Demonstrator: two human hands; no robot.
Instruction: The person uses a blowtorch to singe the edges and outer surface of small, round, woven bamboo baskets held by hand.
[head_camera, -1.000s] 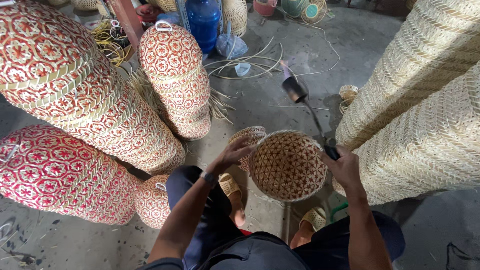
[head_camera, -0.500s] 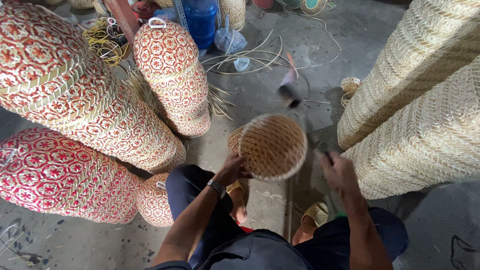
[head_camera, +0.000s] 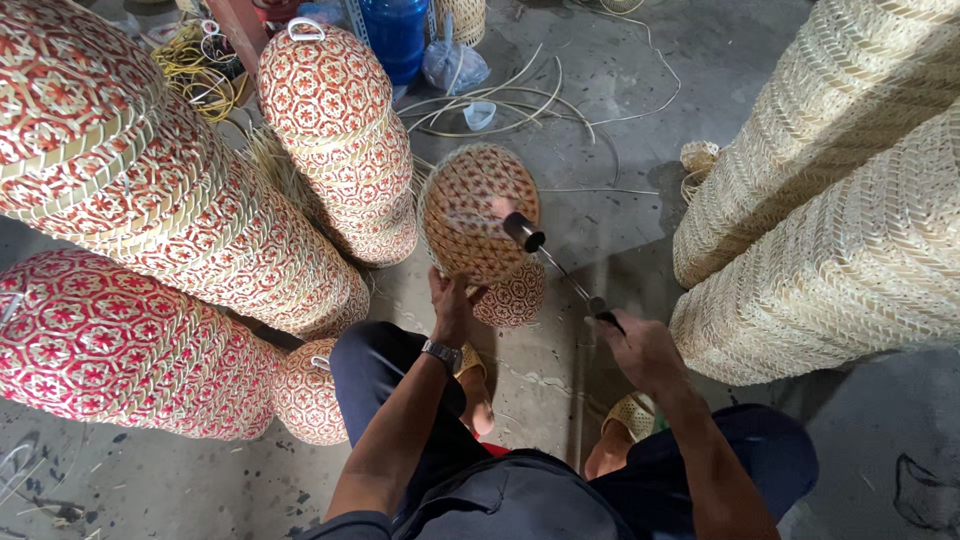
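Note:
My left hand (head_camera: 452, 305) grips the lower rim of a small round woven basket (head_camera: 470, 205), tilted so its open inside faces me. My right hand (head_camera: 640, 345) holds a thin metal-handled tool (head_camera: 560, 265) whose dark cup-shaped head reaches over the basket's mouth. A second small red-and-white woven basket (head_camera: 515, 298) lies on the floor just below the held one, between my hands. I sit on the floor, a wristwatch on my left wrist.
Stacks of red-and-white woven baskets (head_camera: 130, 220) lie to the left and ahead (head_camera: 340, 130). Tall stacks of plain pale baskets (head_camera: 830, 200) rise on the right. A blue plastic jug (head_camera: 398, 35), a plastic bag and loose cane strips (head_camera: 520, 100) lie on the concrete floor beyond.
My left hand has lifted and carried the small basket leftward and away from me. My right hand has swung the tool's head in over the basket's mouth.

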